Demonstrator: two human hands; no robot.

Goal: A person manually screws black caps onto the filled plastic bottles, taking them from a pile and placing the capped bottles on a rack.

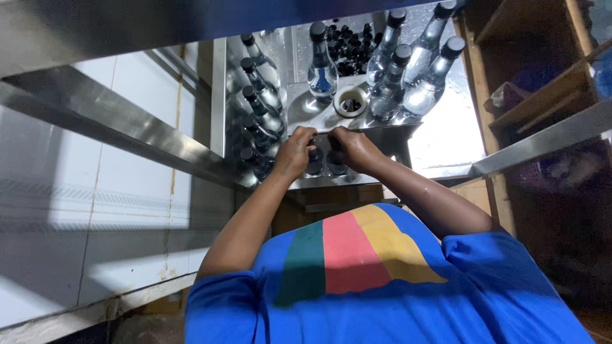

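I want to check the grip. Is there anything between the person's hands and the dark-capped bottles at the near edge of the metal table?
Nothing visible is in the way. The left hand and the right hand already close around the dark-capped clear bottles at the near edge of the wet metal table. The white tape roll lies beyond them.

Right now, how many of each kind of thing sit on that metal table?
Free-standing capped clear bottles: 10
Gripped bottles, under left hand and right hand: 2
White ring: 1
Heap of loose black caps: 1
Total: 14, as far as shows
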